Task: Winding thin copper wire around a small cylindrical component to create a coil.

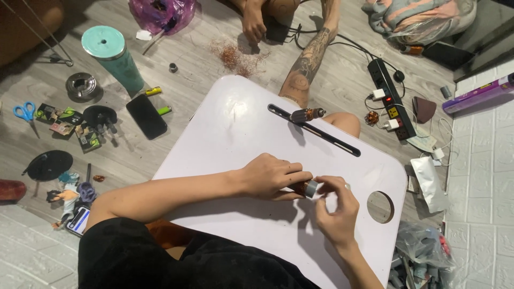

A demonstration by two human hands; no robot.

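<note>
Two hands at work on the white lap table (225, 134). Far left on the floor: blue scissors (24, 112), a metal ashtray (81, 85), a teal tumbler (113, 58), a black phone (146, 116). Higher up, a heap of loose copper wire (235, 56) near another person's hand (254, 24) and tattooed leg (305, 67). On the table's long slot, a second motor armature (307, 114), lying by itself, well apart from the hands. Now the middle: left hand (273, 176) clenched around a small motor armature (305, 188), pinning it low against the tabletop, its silver end poking out to the right. Just beside it, right hand (334, 208), fingertips (327, 184) pinched at that silver end, touching it; whether any wire is gripped there, too small to tell. Looks mid-way, going by the stripped copper already piled on the floor and the armature in hand not yet bare, with the other one on the slot untouched. Right of the hands, a round cup hole (380, 207) in the table, then a power strip (393, 107) with plugs on the floor.
</note>
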